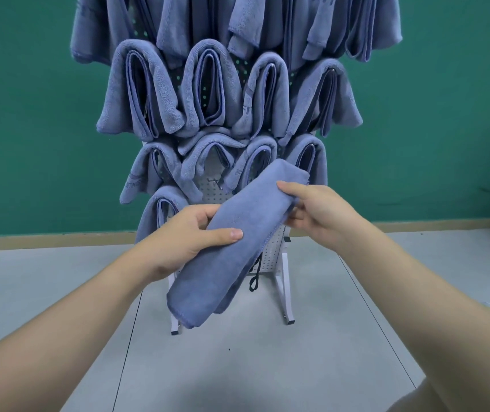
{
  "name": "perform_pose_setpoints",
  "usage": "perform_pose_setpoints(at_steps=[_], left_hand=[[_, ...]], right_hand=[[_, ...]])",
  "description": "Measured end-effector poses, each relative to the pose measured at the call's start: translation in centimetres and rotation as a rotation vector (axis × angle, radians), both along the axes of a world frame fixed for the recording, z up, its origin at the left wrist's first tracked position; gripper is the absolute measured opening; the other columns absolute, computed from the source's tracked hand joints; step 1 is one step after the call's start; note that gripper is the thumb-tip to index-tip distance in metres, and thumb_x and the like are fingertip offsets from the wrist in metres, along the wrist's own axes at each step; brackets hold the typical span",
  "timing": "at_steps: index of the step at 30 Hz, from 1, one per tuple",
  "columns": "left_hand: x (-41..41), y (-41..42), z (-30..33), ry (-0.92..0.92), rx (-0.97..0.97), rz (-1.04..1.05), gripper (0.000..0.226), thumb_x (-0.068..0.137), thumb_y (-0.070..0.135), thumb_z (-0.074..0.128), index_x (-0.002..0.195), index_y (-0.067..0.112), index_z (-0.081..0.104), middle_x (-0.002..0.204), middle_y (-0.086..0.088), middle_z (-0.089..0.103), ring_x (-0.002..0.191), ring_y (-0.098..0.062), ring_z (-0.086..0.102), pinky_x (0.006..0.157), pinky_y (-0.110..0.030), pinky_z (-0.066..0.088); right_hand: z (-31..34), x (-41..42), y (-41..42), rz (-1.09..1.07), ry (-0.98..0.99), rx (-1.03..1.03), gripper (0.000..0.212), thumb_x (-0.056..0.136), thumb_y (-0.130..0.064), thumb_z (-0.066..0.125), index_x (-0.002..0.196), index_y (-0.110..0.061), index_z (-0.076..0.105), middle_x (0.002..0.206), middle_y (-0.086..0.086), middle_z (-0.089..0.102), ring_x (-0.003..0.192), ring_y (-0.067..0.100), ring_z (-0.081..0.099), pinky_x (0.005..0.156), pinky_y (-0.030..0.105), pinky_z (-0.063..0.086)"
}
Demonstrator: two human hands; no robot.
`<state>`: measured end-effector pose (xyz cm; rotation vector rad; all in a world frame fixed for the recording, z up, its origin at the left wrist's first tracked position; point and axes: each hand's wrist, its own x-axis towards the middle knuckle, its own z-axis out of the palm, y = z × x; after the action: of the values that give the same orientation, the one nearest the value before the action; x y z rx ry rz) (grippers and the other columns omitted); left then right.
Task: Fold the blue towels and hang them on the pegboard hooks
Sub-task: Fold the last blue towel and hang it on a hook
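Observation:
A folded blue towel (231, 242) slants from lower left to upper right in front of the white pegboard (273, 254). My left hand (196, 236) grips its middle from the left, thumb on top. My right hand (312, 209) holds the upper end, fingers curled round it. A black cord loop (254, 278) dangles under the towel. Several folded blue towels (208, 93) hang on the pegboard's hooks in rows above. One more hanging towel (160, 212) sits low on the left, just behind my left hand.
The pegboard stands on white legs (285, 289) on a grey floor (237, 367). A green wall (29, 114) with a tan skirting strip runs behind it. A bare patch of pegboard (212, 188) shows in the lowest row, right of the low towel.

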<state>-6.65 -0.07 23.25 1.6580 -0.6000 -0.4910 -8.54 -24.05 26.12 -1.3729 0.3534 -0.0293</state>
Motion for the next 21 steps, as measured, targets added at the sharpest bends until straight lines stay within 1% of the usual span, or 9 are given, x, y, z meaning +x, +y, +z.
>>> perform_pose_setpoints(at_steps=[3,5,7,9,11,14,15,18,21], left_hand=[[0.0,0.0,0.1,0.045,-0.050,-0.023,0.038,0.085,0.026,0.075,0.120,0.012,0.073,0.119,-0.015,0.075,0.101,-0.021,0.072,0.089,-0.034,0.058],[0.1,0.2,0.2,0.059,-0.080,-0.023,0.034,0.085,0.025,0.074,0.118,0.015,0.075,0.118,-0.014,0.075,0.101,-0.021,0.072,0.087,-0.031,0.059],[0.2,0.4,0.3,0.068,-0.102,-0.019,0.033,0.085,0.025,0.073,0.117,0.019,0.076,0.117,-0.012,0.076,0.102,-0.021,0.072,0.085,-0.029,0.058],[0.4,0.7,0.4,0.073,-0.125,-0.004,0.032,0.084,0.024,0.072,0.116,0.018,0.076,0.115,-0.010,0.076,0.101,-0.021,0.072,0.084,-0.028,0.058],[0.5,1.0,0.6,0.091,-0.168,0.008,0.032,0.084,0.022,0.069,0.114,0.013,0.076,0.110,-0.011,0.076,0.097,-0.021,0.072,0.080,-0.027,0.059],[0.5,1.0,1.0,0.117,-0.224,0.005,0.035,0.083,0.018,0.064,0.114,0.003,0.071,0.103,-0.014,0.074,0.090,-0.022,0.071,0.075,-0.027,0.058],[0.4,0.9,1.2,0.122,-0.232,0.001,0.036,0.082,0.017,0.062,0.113,0.000,0.071,0.102,-0.015,0.073,0.089,-0.023,0.070,0.074,-0.029,0.057],[0.4,0.8,1.4,0.132,-0.262,-0.019,0.033,0.079,0.015,0.058,0.104,0.007,0.078,0.099,-0.016,0.074,0.088,-0.025,0.071,0.075,-0.029,0.058],[0.2,0.8,1.5,0.133,-0.267,-0.046,0.032,0.077,0.014,0.056,0.098,0.012,0.080,0.098,-0.016,0.074,0.087,-0.026,0.071,0.075,-0.030,0.058]], right_hand=[[-0.7,0.0,-0.5,0.000,0.026,-0.092,0.038,0.092,-0.021,0.078,0.122,-0.003,0.063,0.103,0.010,0.076,0.078,0.021,0.073,0.069,0.030,0.061],[-1.2,-0.3,-0.5,0.008,0.016,-0.328,0.047,0.090,-0.028,0.080,0.128,-0.009,0.059,0.113,0.007,0.073,0.080,0.018,0.071,0.075,0.033,0.062],[-1.3,-0.9,-0.1,-0.011,-0.090,-0.621,0.051,0.091,-0.029,0.077,0.136,-0.019,0.056,0.124,0.000,0.068,0.098,0.014,0.068,0.091,0.035,0.058],[-0.6,-1.7,0.7,0.027,-0.264,-0.774,0.053,0.094,-0.014,0.068,0.143,-0.026,0.054,0.134,-0.010,0.062,0.119,0.015,0.062,0.106,0.038,0.050],[0.2,-2.7,1.3,0.180,-0.383,-0.791,0.066,0.086,-0.004,0.056,0.146,-0.031,0.053,0.137,-0.017,0.059,0.123,0.022,0.059,0.108,0.043,0.047],[-0.1,-3.8,2.8,0.407,-0.523,-0.931,0.083,0.072,-0.010,0.052,0.153,-0.026,0.045,0.154,-0.010,0.047,0.141,0.005,0.045,0.119,0.027,0.035],[-0.7,-3.8,3.3,0.434,-0.549,-0.964,0.085,0.073,-0.011,0.056,0.156,-0.025,0.041,0.160,-0.006,0.042,0.148,0.004,0.037,0.123,0.028,0.030],[-2.3,-3.2,4.4,0.361,-0.642,-0.996,0.082,0.080,-0.015,0.062,0.158,-0.020,0.038,0.161,0.000,0.042,0.151,0.010,0.035,0.123,0.040,0.033],[-2.7,-3.1,4.9,0.271,-0.706,-1.045,0.078,0.079,-0.023,0.049,0.156,-0.017,0.042,0.155,0.000,0.050,0.146,0.012,0.043,0.119,0.037,0.037]])
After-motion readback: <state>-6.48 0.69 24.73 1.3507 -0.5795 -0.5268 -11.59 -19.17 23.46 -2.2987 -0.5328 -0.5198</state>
